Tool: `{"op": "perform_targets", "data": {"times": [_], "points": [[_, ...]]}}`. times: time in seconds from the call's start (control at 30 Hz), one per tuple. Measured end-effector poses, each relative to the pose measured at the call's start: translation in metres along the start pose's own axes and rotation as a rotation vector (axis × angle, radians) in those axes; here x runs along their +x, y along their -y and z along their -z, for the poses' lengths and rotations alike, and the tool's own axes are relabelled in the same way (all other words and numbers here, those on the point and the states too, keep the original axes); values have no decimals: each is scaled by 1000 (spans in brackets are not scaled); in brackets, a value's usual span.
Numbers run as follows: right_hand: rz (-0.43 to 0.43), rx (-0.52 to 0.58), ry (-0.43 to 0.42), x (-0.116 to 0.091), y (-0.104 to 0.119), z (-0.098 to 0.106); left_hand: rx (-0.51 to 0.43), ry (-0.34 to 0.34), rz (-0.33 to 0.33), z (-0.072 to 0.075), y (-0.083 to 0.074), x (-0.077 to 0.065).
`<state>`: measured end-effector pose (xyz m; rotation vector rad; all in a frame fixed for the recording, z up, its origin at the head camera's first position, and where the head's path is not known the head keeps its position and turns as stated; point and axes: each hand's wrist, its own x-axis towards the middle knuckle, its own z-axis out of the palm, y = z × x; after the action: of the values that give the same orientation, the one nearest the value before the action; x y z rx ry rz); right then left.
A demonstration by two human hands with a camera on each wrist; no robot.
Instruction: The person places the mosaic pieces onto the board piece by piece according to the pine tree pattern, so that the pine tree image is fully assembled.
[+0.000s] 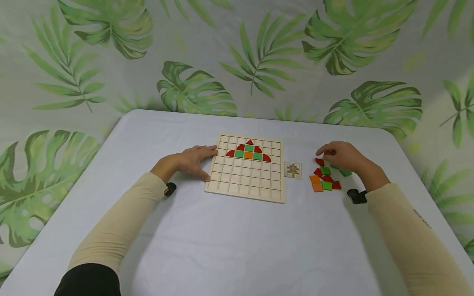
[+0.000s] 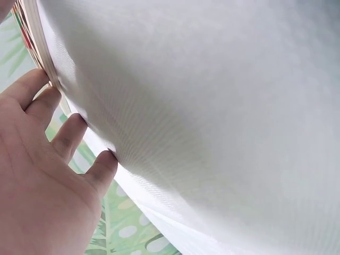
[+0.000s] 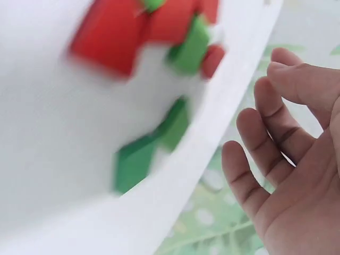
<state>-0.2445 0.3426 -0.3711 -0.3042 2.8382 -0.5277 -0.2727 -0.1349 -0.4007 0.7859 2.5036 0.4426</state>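
My left hand (image 1: 192,159) rests at the left edge of a wooden grid board (image 1: 240,181), fingers spread, thumb at the lower left edge. In the left wrist view its fingertips (image 2: 71,125) touch the board's side and the white cloth. On the board's upper half lie red, green and orange tiles (image 1: 249,154) in a stepped peak. Over the loose tiles at the right hovers my right hand (image 1: 342,155), fingers loosely bent. In the right wrist view nothing shows between its thumb and fingers; red tiles (image 3: 114,37) and green tiles (image 3: 135,164) lie beside it, blurred.
A small pattern card (image 1: 293,170) with a tree-like figure lies just right of the board. Loose orange tiles (image 1: 316,183) sit at the near left of the pile. White cloth (image 1: 237,238) covers the table, and a leaf-printed curtain (image 1: 259,61) hangs behind it.
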Motion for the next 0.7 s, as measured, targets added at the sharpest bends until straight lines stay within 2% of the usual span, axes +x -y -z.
{"op": "perform_targets", "data": {"times": [0.2, 0.37, 0.53, 0.7], "points": [[-44, -52, -21, -13, -38, -4, 0, 1, 0, -2, 2, 0], [-122, -75, 15, -23, -64, -8, -3, -4, 12, -1, 3, -1], [-150, -61, 40, -26, -75, -10, -13, -8, 8, 0, 2, -3], [-155, -60, 44, -33, -75, -7, -19, -12, 5, 0, 0, -4]]}}
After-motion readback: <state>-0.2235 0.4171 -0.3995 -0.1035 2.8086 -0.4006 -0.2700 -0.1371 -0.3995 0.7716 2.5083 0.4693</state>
